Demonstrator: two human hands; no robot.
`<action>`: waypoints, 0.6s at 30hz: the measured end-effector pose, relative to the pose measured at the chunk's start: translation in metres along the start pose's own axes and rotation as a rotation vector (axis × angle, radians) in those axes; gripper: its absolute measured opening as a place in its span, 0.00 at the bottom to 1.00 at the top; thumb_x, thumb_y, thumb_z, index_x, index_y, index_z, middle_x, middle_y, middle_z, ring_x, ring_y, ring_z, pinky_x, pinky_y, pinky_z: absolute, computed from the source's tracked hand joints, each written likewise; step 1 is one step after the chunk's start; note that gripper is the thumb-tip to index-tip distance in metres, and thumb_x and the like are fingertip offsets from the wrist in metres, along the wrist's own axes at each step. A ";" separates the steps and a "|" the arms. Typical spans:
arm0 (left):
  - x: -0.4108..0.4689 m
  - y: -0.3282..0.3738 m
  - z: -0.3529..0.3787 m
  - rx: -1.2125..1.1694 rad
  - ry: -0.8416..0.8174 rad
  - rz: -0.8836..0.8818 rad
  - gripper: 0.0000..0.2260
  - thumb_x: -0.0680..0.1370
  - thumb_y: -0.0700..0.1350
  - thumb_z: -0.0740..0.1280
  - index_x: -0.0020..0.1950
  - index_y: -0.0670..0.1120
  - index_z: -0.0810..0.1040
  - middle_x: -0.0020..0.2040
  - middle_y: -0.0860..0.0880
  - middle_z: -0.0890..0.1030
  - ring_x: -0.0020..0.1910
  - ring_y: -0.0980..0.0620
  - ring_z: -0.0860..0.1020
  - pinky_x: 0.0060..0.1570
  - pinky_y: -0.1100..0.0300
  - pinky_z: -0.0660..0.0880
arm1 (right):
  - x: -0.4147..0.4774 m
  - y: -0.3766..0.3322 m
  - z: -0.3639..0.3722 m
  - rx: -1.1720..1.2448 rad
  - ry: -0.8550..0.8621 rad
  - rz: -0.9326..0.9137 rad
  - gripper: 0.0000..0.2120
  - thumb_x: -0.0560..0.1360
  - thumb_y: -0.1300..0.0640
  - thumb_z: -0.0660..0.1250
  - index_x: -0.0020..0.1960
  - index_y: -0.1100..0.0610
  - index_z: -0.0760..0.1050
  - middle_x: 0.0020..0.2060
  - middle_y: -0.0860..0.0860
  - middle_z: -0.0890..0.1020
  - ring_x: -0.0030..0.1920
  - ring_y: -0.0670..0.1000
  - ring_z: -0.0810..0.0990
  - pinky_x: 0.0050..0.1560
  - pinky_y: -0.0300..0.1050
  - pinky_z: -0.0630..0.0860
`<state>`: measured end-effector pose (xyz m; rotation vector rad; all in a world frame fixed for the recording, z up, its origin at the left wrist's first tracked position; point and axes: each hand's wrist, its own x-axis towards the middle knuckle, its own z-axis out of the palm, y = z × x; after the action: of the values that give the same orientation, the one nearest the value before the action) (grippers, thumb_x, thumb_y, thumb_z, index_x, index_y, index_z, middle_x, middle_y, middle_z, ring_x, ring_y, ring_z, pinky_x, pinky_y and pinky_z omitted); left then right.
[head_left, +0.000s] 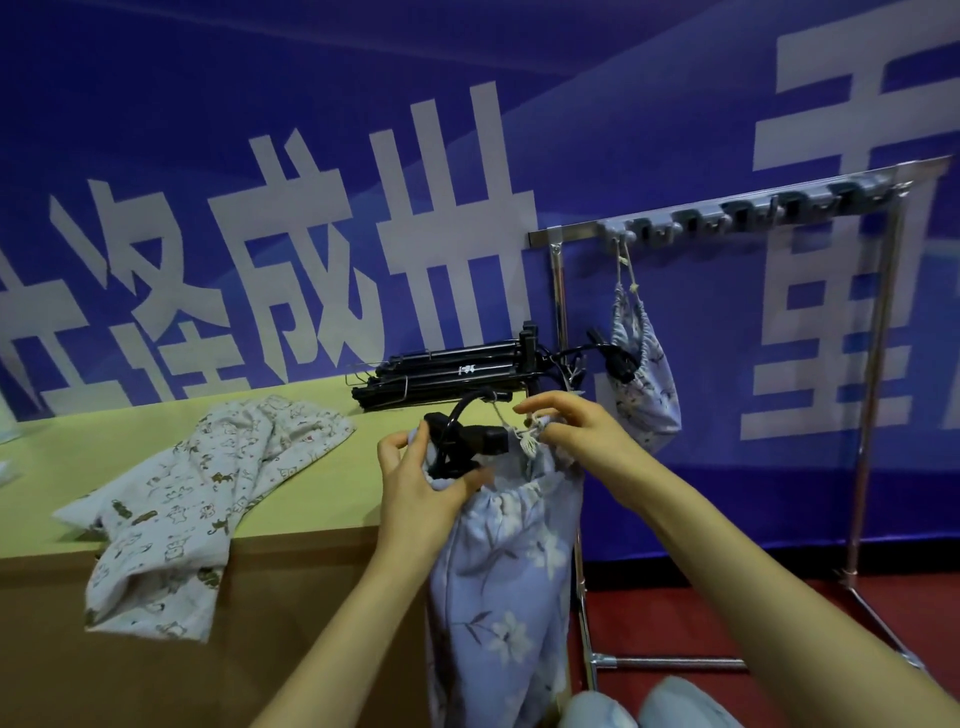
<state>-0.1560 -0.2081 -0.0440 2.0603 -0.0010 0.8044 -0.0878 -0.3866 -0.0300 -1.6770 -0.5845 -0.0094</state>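
Observation:
A pair of light blue flowered trousers (506, 582) hangs down in front of the table edge, its elastic waistband bunched at the top. A black clip hanger (465, 439) sits at the waistband. My left hand (415, 480) grips the waistband at the hanger's left clip. My right hand (571, 434) pinches the waistband and its white drawstring by the right clip. A second pair of blue flowered trousers (644, 384) hangs on a black clip hanger from the metal clothes rack (878, 332) at the right.
Cream trousers with a cartoon print (192, 499) lie on the yellow-green table (332, 493), one leg drooping over the front. A stack of black clip hangers (452, 376) lies at the table's back edge. A blue banner wall stands behind; red floor lies under the rack.

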 end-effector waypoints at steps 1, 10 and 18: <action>0.000 0.004 0.004 0.023 0.006 0.038 0.23 0.70 0.44 0.74 0.63 0.46 0.72 0.55 0.50 0.63 0.52 0.56 0.67 0.47 0.79 0.66 | -0.002 0.000 -0.003 -0.018 -0.016 -0.017 0.14 0.75 0.66 0.62 0.55 0.52 0.79 0.49 0.51 0.79 0.47 0.47 0.77 0.47 0.38 0.73; -0.003 0.022 0.040 0.042 -0.058 0.120 0.28 0.72 0.43 0.73 0.70 0.42 0.68 0.55 0.51 0.64 0.47 0.63 0.67 0.42 0.84 0.64 | 0.001 0.012 -0.021 -0.072 0.231 -0.130 0.02 0.74 0.59 0.70 0.44 0.57 0.79 0.40 0.50 0.82 0.44 0.47 0.79 0.48 0.44 0.75; -0.009 0.010 0.052 -0.057 -0.187 0.095 0.21 0.74 0.46 0.69 0.67 0.48 0.72 0.54 0.51 0.70 0.53 0.60 0.71 0.49 0.80 0.65 | 0.002 0.010 -0.043 0.020 0.307 -0.161 0.06 0.77 0.61 0.65 0.41 0.56 0.75 0.37 0.49 0.78 0.39 0.45 0.75 0.43 0.35 0.72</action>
<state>-0.1382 -0.2560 -0.0617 2.0860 -0.2243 0.6584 -0.0687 -0.4261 -0.0297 -1.5664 -0.4825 -0.3702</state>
